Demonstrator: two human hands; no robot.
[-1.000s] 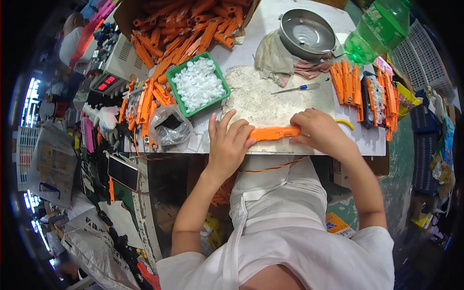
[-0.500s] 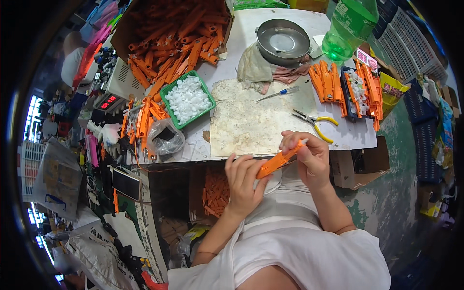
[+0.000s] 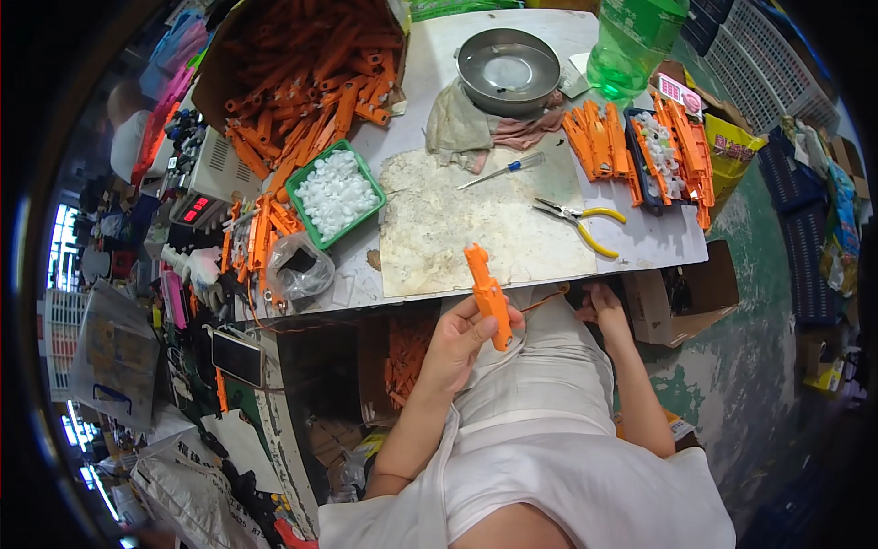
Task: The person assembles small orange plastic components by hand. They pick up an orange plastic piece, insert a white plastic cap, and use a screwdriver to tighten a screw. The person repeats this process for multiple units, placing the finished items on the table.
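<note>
My left hand [image 3: 457,343] is closed round a long orange plastic part [image 3: 489,297], held upright above my lap, close to the table's front edge. The part has a stepped, notched outline and a narrower upper end. Over my right thigh, just below the table edge, my right hand [image 3: 604,311] has its fingers curled together. Whatever they may hold is too small or hidden to make out. A thin orange cord [image 3: 549,297] runs between the two hands, and its link to either is unclear. On the worn board [image 3: 485,229] lie yellow-handled pliers [image 3: 585,222] and a screwdriver [image 3: 508,170].
A box [image 3: 215,69] of orange parts spills onto the table at back left. Beside it sits a green basket [image 3: 315,240] of white caps. A metal bowl [image 3: 508,101], rags [image 3: 457,137] and a green bottle [image 3: 631,55] stand behind. More orange parts [image 3: 599,142] lie right.
My right hand has left the orange part and moved down below the table edge. My left hand has turned the part upright. The view has shifted slightly.
</note>
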